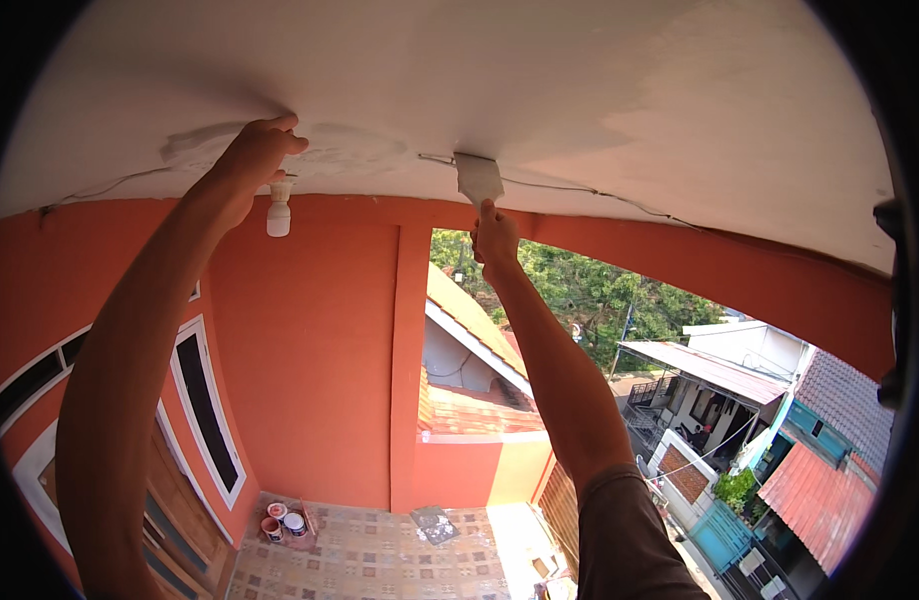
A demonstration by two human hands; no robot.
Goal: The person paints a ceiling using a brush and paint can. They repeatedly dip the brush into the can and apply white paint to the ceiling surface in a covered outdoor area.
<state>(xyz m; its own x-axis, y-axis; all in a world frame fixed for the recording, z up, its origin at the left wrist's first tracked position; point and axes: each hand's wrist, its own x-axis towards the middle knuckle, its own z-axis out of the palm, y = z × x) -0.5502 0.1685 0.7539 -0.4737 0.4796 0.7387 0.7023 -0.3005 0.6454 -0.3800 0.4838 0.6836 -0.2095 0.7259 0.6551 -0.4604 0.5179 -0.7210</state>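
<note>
Overhead, our right hand (495, 238) tight on a scraper (479, 180), our left hand (264, 150) near a bulb (279, 221), its hold unclear

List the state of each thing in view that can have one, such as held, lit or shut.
Left grip: raised to the ceiling; whether it holds anything is unclear.
Right grip: closed around the scraper.
Scraper: held, blade up at the ceiling.
Ceiling: marked with grey smears.
Bulb: hanging, apparently unlit.
Cable: running along the ceiling.
Buckets: upright, grouped together.
Tall window: looks shut.
</note>
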